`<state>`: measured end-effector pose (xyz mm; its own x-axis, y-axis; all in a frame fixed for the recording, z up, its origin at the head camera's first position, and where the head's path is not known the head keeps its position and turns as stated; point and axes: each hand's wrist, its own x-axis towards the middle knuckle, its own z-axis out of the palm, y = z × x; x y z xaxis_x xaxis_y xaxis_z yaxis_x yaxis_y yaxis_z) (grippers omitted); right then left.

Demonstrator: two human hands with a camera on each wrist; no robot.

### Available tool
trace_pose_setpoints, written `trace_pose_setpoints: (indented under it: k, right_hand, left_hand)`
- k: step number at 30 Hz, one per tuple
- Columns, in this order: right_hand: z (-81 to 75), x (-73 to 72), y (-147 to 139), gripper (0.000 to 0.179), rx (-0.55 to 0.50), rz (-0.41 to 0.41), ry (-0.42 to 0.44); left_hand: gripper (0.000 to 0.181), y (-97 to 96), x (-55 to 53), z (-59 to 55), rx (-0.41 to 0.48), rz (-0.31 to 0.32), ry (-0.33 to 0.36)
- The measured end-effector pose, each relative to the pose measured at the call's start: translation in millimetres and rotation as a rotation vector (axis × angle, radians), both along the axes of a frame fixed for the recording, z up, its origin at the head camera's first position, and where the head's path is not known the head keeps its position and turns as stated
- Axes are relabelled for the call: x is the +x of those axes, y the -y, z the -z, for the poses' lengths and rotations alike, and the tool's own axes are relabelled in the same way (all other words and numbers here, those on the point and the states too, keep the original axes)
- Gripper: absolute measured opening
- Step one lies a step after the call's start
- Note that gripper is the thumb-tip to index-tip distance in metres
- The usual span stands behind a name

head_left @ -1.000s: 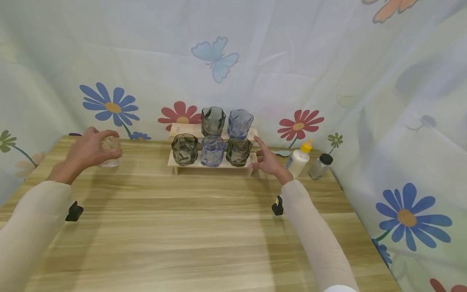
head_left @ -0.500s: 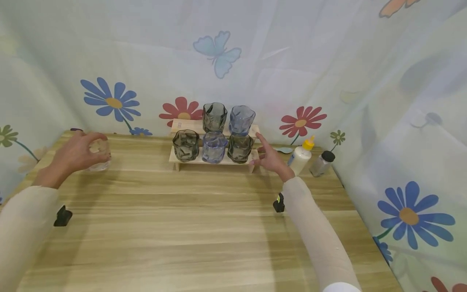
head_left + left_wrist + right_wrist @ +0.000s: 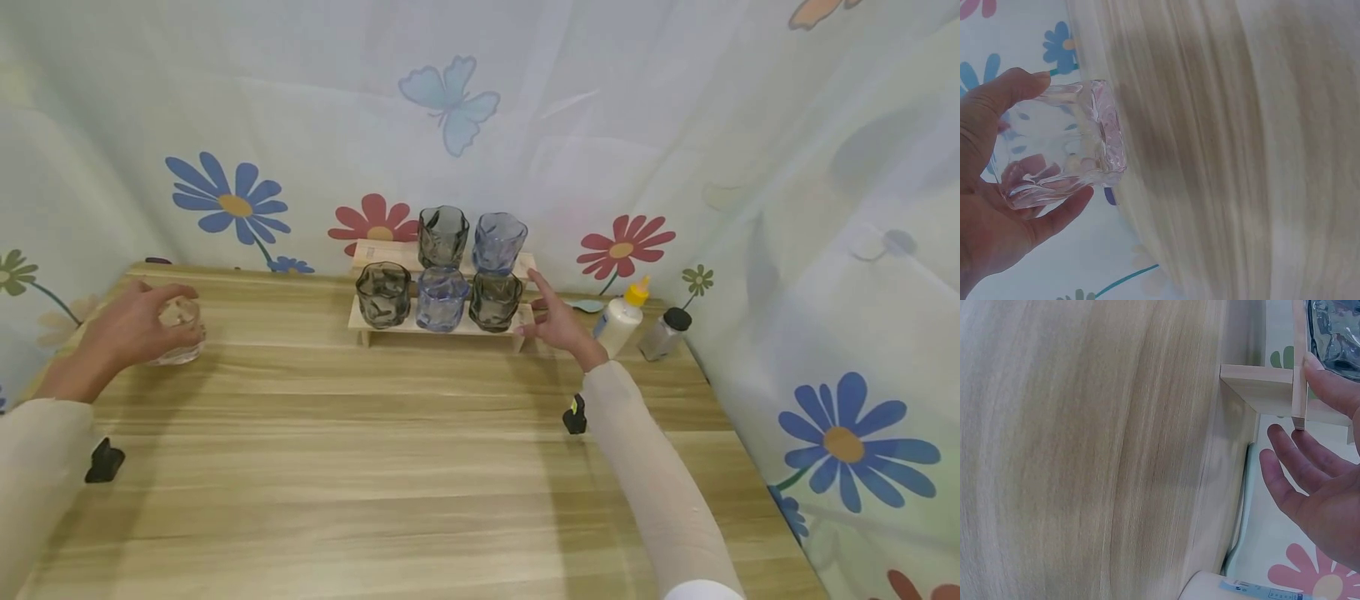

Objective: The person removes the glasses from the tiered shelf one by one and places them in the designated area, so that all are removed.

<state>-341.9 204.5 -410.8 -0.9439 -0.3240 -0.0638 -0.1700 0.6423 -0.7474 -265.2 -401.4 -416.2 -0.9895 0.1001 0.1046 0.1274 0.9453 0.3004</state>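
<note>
At the table's far left, my left hand [image 3: 123, 333] grips a clear faceted glass [image 3: 1066, 144], thumb on one side and fingers on the other. Its base faces the tabletop; whether they touch I cannot tell. A two-tier wooden rack [image 3: 382, 254] stands at the back middle. The lower tier bears two grey glasses, one at left [image 3: 384, 296] and one at right [image 3: 497, 302], with a blue glass [image 3: 442, 302] between. Above sit another grey glass [image 3: 442, 237] and blue glass [image 3: 500, 242]. My right hand [image 3: 558, 323] touches the rack's right end with loosely spread fingers.
Right of the rack stand a white bottle with a yellow cap [image 3: 621, 323] and a black-lidded jar [image 3: 665, 335]. A pale green spoon-like piece [image 3: 585, 306] lies behind them. Flowered cloth [image 3: 300, 125] hangs close behind the wooden table [image 3: 360, 467].
My left hand has moved left and slightly down with the clear glass in it. The right hand stays at the rack's end. The head view has shifted slightly.
</note>
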Motion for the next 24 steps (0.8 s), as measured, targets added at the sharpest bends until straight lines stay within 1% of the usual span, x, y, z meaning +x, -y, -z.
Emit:
trace_pose_setpoints:
  k: [2, 5, 12, 17, 22, 24]
  right_hand:
    - [-0.3, -0.1, 0.1, 0.104, 0.002, 0.002, 0.0]
    - [-0.8, -0.3, 0.6, 0.104, -0.001, 0.001, 0.002]
    - [-0.3, -2.2, 0.5, 0.105, -0.008, -0.009, -0.004]
    - [0.7, -2.7, -0.8, 0.104, -0.001, -0.007, 0.004]
    - [1.8, -2.7, -1.1, 0.104, -0.015, -0.004, 0.009]
    - [1.7, -2.4, -1.0, 0.104, -0.017, -0.004, 0.013]
  left_hand:
    - [0.067, 1.6, 2.2, 0.7, 0.003, -0.013, 0.008]
    - [0.067, 2.7, 5.9, 1.2, 0.005, -0.021, 0.003]
    - [0.066, 10.6, 9.5, 6.8, 0.021, -0.007, 0.009]
    - [0.065, 13.4, 11.1, 9.4, 0.031, -0.008, 0.015]
    - [0.07, 13.9, 13.6, 9.5, 0.049, -0.029, 0.053]
    - [0.07, 14.1, 14.7, 9.3, 0.053, -0.034, 0.057]
